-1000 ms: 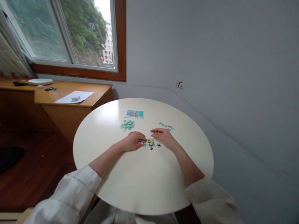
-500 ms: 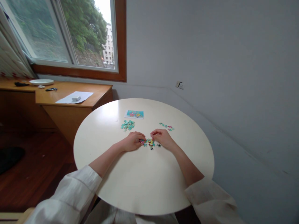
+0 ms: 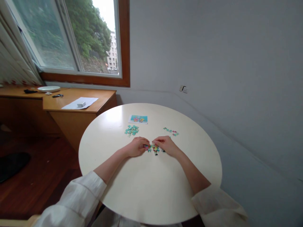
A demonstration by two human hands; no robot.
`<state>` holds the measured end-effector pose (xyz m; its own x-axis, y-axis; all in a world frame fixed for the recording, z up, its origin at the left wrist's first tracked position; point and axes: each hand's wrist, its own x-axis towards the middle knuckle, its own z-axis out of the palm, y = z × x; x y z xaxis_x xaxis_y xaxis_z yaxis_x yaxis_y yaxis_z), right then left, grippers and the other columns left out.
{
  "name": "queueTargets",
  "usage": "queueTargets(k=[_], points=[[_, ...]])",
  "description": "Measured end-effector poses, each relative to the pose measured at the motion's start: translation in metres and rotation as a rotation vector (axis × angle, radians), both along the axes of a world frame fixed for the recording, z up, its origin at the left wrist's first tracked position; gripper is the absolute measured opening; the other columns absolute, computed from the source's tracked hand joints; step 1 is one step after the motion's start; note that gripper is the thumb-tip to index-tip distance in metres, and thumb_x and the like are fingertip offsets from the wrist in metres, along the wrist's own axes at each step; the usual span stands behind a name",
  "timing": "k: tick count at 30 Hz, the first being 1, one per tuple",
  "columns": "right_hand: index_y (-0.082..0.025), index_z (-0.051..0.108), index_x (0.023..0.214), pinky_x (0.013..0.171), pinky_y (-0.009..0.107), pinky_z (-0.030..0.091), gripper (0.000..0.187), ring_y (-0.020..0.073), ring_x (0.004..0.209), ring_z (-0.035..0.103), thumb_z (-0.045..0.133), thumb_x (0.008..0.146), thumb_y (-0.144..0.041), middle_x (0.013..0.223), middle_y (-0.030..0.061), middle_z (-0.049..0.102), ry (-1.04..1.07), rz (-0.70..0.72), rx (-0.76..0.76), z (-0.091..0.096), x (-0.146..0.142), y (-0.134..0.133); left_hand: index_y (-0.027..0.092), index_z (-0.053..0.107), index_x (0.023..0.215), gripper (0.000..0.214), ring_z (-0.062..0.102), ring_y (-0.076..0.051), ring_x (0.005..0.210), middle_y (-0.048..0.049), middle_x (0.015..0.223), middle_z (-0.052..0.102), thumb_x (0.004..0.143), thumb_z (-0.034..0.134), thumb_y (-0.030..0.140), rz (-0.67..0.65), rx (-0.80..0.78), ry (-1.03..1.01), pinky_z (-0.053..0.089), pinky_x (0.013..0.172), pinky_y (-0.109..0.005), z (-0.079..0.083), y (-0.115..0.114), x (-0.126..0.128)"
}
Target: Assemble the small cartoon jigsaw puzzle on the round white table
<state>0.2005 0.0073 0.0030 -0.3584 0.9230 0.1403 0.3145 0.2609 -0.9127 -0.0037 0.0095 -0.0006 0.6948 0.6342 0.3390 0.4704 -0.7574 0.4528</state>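
Note:
Between my hands lies a small, partly joined section of a jigsaw puzzle (image 3: 155, 149), with a yellow cartoon figure on it. My left hand (image 3: 138, 147) rests on the table, its bent fingers closed on the colourful pieces at the section's left side. From the right, my right hand (image 3: 167, 146) reaches in with thumb and fingers pinched at the section's upper edge. Whatever piece is between those fingertips is mostly hidden. A dark-marked loose piece (image 3: 163, 150) shows partly below the right hand.
A pile of green puzzle pieces (image 3: 132, 130) sits beyond my left hand, with a printed picture card (image 3: 138, 119) behind it. More loose pieces (image 3: 174, 132) lie beyond my right hand. All are on a round white table (image 3: 151, 189). A wooden desk (image 3: 106, 97) stands left.
My right hand has come down and slightly left, its fingertips now at the upper edge of the joined section. The left hand stays at the section's left side. The whole view has shifted slightly.

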Motion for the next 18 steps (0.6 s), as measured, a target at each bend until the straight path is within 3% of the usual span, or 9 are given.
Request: queueTargets(k=[5,11,18], points=[[-0.013,0.069,0.075,0.063,0.027,0.044,0.029,0.0139,0.063,0.058,0.063,0.067,-0.041,0.068,0.0045,0.067,0.022,0.029,-0.045,0.0018,-0.0018,-0.0027,0.021,0.066,0.094,0.023,0.058,-0.018,0.094,-0.0049,0.101,0.065,0.076,0.052,0.019,-0.006,0.007,0.001,0.042,0.087,-0.029,0.0011,-0.0001,-0.0001],[-0.013,0.066,0.073,0.058,0.027,0.046,0.031,0.0138,0.058,0.059,0.069,0.059,-0.040,0.063,0.0033,0.065,0.124,-0.031,-0.104,-0.0011,-0.0048,-0.0009,0.022,0.066,0.094,0.023,0.058,-0.018,0.095,-0.0046,0.102,0.065,0.075,0.053,0.019,-0.012,0.011,-0.009,0.041,0.087,-0.029,-0.0002,0.0002,-0.0009],[-0.014,0.065,0.068,0.053,0.023,0.040,0.023,0.0105,0.055,0.053,0.064,0.064,-0.036,0.061,0.0015,0.063,0.036,-0.013,-0.046,0.0038,-0.0042,-0.0037,0.022,0.066,0.092,0.022,0.058,-0.018,0.094,-0.0044,0.102,0.065,0.075,0.052,0.018,0.014,0.013,0.011,0.041,0.088,-0.029,0.0020,-0.0019,-0.0011]])
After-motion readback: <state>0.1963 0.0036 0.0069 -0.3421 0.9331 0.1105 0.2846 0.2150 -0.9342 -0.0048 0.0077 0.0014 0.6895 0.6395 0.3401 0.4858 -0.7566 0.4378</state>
